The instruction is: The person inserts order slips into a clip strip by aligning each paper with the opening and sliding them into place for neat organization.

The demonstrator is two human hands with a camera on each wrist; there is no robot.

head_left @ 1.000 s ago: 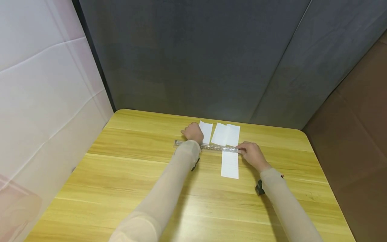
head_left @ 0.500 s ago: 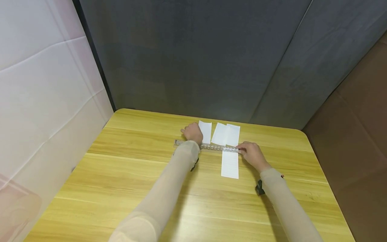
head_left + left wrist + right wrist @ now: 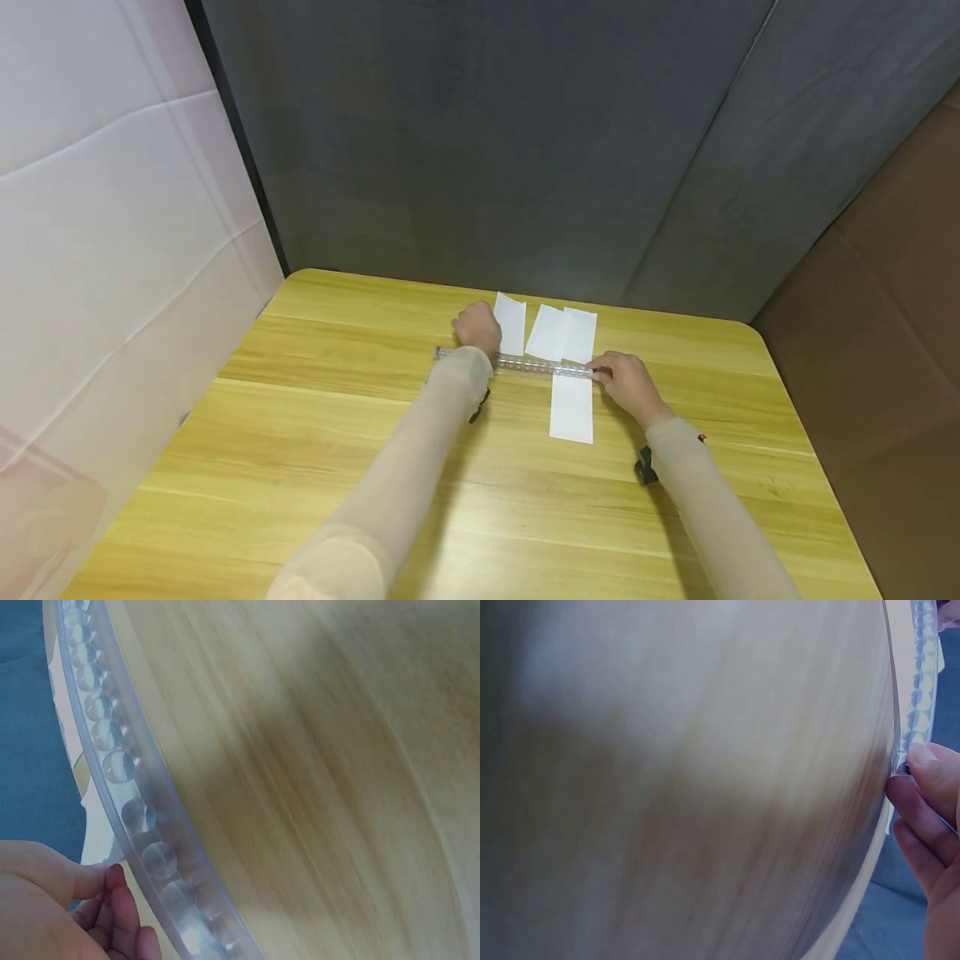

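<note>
A yellow wood-grain tabletop (image 3: 315, 467) with rounded far corners is seen set into a corner. It is backed by dark grey fabric panels (image 3: 480, 142); a white panel (image 3: 105, 217) is seen on the left and brown board (image 3: 892, 308) on the right. The surface is evenly lit.

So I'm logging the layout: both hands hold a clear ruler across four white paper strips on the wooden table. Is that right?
Not quite: there are three strips, not four. The head view shows the left hand and right hand at the ends of the clear ruler, with one white paper strip, a second and a long third one on the wooden table.
</note>
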